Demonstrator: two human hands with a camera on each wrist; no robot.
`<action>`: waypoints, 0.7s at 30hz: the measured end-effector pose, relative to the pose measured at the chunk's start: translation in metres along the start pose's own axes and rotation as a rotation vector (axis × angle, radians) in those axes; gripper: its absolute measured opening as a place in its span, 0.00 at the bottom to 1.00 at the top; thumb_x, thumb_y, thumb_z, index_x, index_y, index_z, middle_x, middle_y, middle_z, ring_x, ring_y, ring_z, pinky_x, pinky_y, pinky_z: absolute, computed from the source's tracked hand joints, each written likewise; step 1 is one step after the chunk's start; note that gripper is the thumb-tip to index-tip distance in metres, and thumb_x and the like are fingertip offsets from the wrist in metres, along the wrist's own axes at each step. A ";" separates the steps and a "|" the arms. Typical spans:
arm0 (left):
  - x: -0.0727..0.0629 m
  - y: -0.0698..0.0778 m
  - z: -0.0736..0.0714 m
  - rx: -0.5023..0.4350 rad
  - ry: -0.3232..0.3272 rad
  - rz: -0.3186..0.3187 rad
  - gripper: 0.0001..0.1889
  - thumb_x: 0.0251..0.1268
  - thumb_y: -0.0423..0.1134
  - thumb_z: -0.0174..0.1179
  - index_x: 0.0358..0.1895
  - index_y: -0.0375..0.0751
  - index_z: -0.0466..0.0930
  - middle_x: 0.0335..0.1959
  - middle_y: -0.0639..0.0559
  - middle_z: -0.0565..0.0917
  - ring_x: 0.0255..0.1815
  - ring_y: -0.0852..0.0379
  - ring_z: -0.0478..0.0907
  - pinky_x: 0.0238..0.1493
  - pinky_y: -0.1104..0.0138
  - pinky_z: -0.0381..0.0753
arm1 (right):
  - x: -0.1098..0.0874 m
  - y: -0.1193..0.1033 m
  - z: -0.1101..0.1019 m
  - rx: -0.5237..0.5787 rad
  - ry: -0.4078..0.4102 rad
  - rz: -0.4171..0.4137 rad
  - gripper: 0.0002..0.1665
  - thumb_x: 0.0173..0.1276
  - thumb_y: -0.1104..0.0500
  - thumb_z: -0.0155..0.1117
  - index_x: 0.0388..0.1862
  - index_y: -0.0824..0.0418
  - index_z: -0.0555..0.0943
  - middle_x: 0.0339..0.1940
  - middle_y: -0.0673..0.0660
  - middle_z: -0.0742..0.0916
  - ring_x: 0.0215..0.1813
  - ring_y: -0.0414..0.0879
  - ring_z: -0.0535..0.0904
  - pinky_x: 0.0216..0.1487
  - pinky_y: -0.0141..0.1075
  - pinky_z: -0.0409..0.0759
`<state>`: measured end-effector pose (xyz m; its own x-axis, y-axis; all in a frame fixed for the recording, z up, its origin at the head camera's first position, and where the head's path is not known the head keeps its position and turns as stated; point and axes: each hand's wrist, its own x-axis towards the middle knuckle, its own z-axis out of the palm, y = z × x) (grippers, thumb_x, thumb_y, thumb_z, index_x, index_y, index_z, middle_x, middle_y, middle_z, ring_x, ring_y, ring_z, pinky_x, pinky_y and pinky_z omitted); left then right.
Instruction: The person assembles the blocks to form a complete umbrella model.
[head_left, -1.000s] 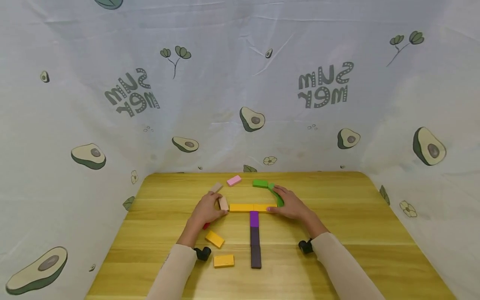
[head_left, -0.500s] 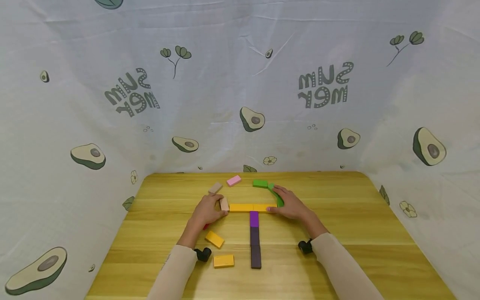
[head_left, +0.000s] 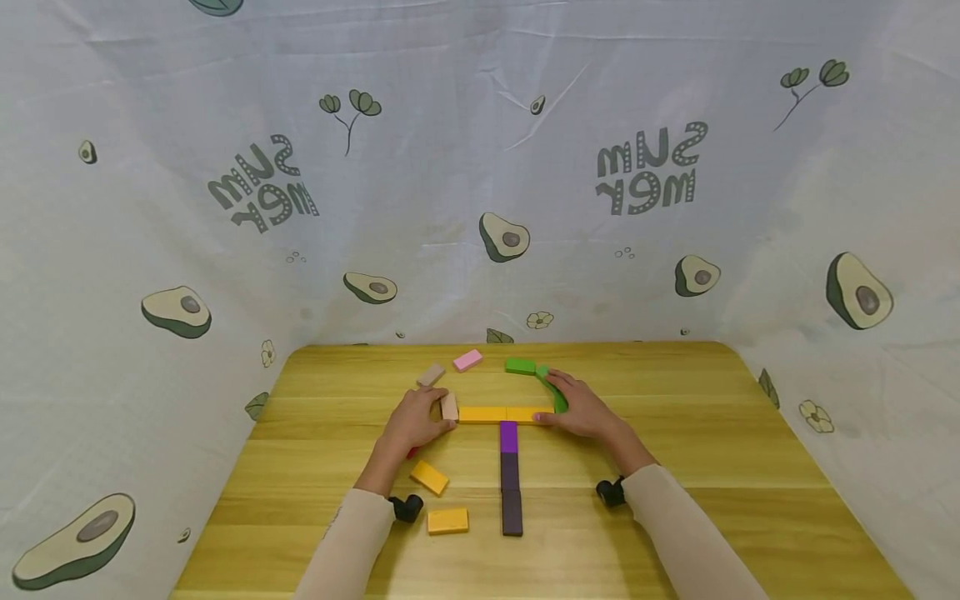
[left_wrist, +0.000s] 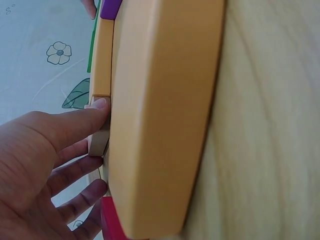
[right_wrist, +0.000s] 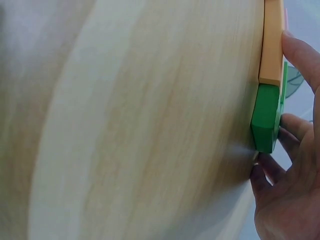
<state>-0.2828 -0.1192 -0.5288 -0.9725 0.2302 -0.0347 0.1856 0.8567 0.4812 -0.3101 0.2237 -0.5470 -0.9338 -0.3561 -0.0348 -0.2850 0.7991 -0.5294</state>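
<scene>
Near the table's middle, my left hand [head_left: 414, 418] pinches a beige block [head_left: 448, 407] between thumb and fingers, its near end right at the left end of two yellow blocks [head_left: 482, 415] laid end to end. In the left wrist view, the thumb lies on that beige block [left_wrist: 99, 142]. My right hand [head_left: 587, 408] rests at the row's other end with loosely spread fingers. Its thumb touches the right yellow block [right_wrist: 271, 42], and its fingers lie along a slanting green block [right_wrist: 266, 117]. A second green block [head_left: 520, 367] meets the slanting one at its far end.
From the yellow row a purple block [head_left: 508, 437] and two dark blocks [head_left: 510, 472] run toward me. Loose pieces include a grey-beige block [head_left: 431, 375], a pink block [head_left: 468, 360] and two yellow blocks [head_left: 447, 522]. A red block [left_wrist: 114, 217] is partly behind my left hand.
The beige block in my left hand has shifted slightly right and straightened against the yellow row's end. My right hand has stayed in place.
</scene>
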 end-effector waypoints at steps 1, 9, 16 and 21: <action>0.000 0.000 0.000 0.002 0.000 0.000 0.35 0.62 0.52 0.73 0.70 0.43 0.77 0.70 0.37 0.77 0.70 0.35 0.72 0.67 0.44 0.76 | 0.000 0.000 0.000 0.001 -0.001 0.000 0.58 0.63 0.32 0.69 0.82 0.63 0.62 0.84 0.64 0.63 0.80 0.70 0.59 0.77 0.68 0.60; -0.001 -0.001 0.002 -0.001 0.011 0.009 0.35 0.63 0.52 0.73 0.71 0.43 0.77 0.71 0.39 0.77 0.71 0.35 0.71 0.69 0.44 0.76 | 0.000 -0.001 0.000 -0.003 0.003 -0.001 0.58 0.63 0.32 0.69 0.82 0.63 0.62 0.83 0.64 0.63 0.80 0.70 0.59 0.77 0.68 0.60; -0.002 -0.002 0.003 -0.009 0.014 0.002 0.34 0.63 0.51 0.73 0.71 0.44 0.76 0.71 0.39 0.76 0.71 0.35 0.72 0.68 0.44 0.76 | -0.001 -0.003 0.000 -0.001 0.000 0.007 0.58 0.63 0.33 0.69 0.82 0.63 0.62 0.83 0.64 0.63 0.80 0.70 0.59 0.77 0.69 0.59; -0.003 -0.001 0.002 -0.015 0.019 0.007 0.35 0.64 0.52 0.72 0.72 0.44 0.76 0.72 0.39 0.76 0.71 0.35 0.71 0.68 0.44 0.76 | -0.004 -0.007 -0.002 -0.005 0.002 0.004 0.58 0.64 0.33 0.68 0.81 0.64 0.61 0.83 0.66 0.63 0.80 0.71 0.59 0.76 0.69 0.59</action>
<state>-0.2798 -0.1199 -0.5314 -0.9737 0.2273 -0.0144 0.1907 0.8482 0.4941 -0.3047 0.2203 -0.5417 -0.9352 -0.3523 -0.0355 -0.2826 0.8030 -0.5247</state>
